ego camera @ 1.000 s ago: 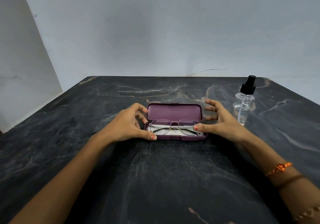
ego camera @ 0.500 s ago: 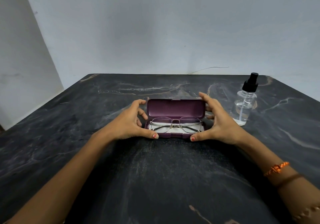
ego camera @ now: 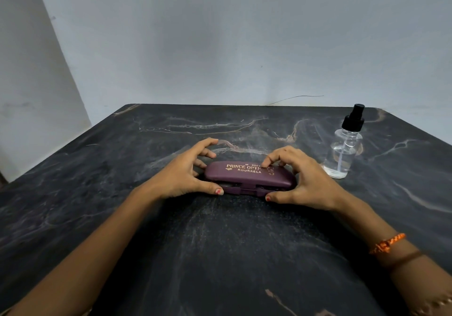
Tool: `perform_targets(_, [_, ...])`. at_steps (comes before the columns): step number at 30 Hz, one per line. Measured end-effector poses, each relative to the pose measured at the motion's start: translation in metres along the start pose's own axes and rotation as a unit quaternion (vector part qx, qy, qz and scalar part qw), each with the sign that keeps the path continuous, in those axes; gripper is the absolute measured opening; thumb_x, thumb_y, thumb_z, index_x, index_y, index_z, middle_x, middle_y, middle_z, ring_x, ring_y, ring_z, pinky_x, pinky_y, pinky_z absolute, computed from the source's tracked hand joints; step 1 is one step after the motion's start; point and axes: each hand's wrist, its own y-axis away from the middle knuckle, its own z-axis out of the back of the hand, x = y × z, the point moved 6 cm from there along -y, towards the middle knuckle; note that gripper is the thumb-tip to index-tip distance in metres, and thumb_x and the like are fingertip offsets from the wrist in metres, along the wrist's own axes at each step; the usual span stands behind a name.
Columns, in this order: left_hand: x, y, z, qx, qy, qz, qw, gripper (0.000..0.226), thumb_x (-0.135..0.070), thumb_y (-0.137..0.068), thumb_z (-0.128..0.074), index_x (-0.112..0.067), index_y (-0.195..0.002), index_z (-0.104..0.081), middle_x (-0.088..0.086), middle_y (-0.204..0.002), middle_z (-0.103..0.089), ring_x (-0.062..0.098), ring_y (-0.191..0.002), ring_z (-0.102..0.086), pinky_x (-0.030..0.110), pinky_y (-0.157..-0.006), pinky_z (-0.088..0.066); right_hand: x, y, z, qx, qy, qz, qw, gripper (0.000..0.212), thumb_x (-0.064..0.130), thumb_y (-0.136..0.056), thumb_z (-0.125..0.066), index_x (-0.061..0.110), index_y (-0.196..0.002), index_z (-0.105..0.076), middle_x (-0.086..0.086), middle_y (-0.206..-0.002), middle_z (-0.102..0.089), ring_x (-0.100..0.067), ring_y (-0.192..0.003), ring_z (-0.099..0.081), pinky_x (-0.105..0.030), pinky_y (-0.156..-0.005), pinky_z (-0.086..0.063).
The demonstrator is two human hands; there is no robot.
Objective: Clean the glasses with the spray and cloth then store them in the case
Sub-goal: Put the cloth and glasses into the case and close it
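The purple glasses case (ego camera: 247, 177) lies at the table's middle with its lid folded down, a thin gap still showing along the front edge. Gold lettering marks the lid. My left hand (ego camera: 186, 172) holds the case's left end, thumb against the front of the base. My right hand (ego camera: 299, 177) holds the right end, thumb at the front and fingertips pressing on top of the lid. The glasses and the cloth are hidden inside the case. A clear spray bottle (ego camera: 346, 149) with a black pump top stands upright to the right of my right hand.
The dark marble table (ego camera: 220, 254) spreads wide in front of the case. A pale wall (ego camera: 220, 46) rises right behind the table's far edge. The table's left edge (ego camera: 61, 149) drops off toward the floor.
The case lid, upright and open before, has swung down over the glasses. My right hand's fingers moved from behind the lid onto its top. The left hand kept its hold.
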Motion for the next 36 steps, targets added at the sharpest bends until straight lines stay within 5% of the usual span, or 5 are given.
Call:
perform_targets(7, [-0.005, 0.000, -0.001, -0.003, -0.073, -0.041, 0.997, 0.069, -0.029, -0.066, -0.077, -0.051, -0.117, -0.037, -0.017, -0.103, -0.051, -0.013, -0.085, -0.051, 0.000, -0.066, -0.039, -0.001, 0.000, -0.005, 0.035, 0.062, 0.000, 0.997, 0.061, 0.023, -0.064, -0.080, 0.048, -0.108, -0.046, 0.003, -0.112, -0.051, -0.016, -0.104, -0.040, -0.011, -0.085, -0.030])
perform_targets(12, [-0.015, 0.003, -0.004, -0.007, -0.170, -0.089, 0.981, 0.057, -0.034, -0.070, -0.074, -0.037, -0.121, -0.047, -0.011, -0.114, -0.049, -0.009, -0.098, -0.044, 0.000, -0.078, -0.034, -0.002, 0.000, -0.009, 0.046, 0.083, 0.013, 0.995, 0.066, 0.027, -0.068, -0.078, 0.054, -0.113, -0.039, 0.014, -0.123, -0.047, -0.010, -0.113, -0.040, -0.003, -0.091, -0.022])
perform_targets(18, [-0.033, 0.006, -0.011, -0.020, -0.183, -0.156, 0.971, 0.062, -0.025, -0.065, -0.079, -0.023, -0.120, -0.052, 0.000, -0.118, -0.048, 0.008, -0.109, -0.045, 0.007, -0.089, -0.032, 0.004, 0.000, -0.008, 0.012, 0.076, 0.034, 0.996, 0.067, 0.026, -0.067, -0.079, 0.048, -0.119, -0.042, 0.004, -0.129, -0.058, -0.015, -0.121, -0.050, -0.043, -0.100, -0.042])
perform_targets(28, [-0.041, 0.009, -0.012, -0.056, -0.188, -0.198, 0.960, 0.051, -0.015, -0.060, -0.081, -0.007, -0.107, -0.064, 0.010, -0.110, -0.060, 0.020, -0.103, -0.056, 0.024, -0.091, -0.044, 0.008, 0.001, -0.005, -0.017, 0.133, 0.064, 0.989, 0.055, 0.026, -0.066, -0.078, 0.030, -0.118, -0.059, -0.001, -0.127, -0.060, -0.014, -0.116, -0.057, -0.037, -0.092, -0.049])
perform_targets(36, [-0.041, 0.009, -0.012, -0.060, -0.200, -0.212, 0.955, 0.044, -0.019, -0.062, -0.080, -0.013, -0.103, -0.067, -0.004, -0.112, -0.045, 0.005, -0.102, -0.047, 0.025, -0.087, -0.042, 0.024, 0.007, -0.011, -0.007, 0.278, 0.174, 0.944, 0.056, 0.022, -0.067, -0.078, 0.011, -0.119, -0.059, -0.018, -0.120, -0.063, -0.035, -0.094, -0.068, -0.046, -0.064, -0.059])
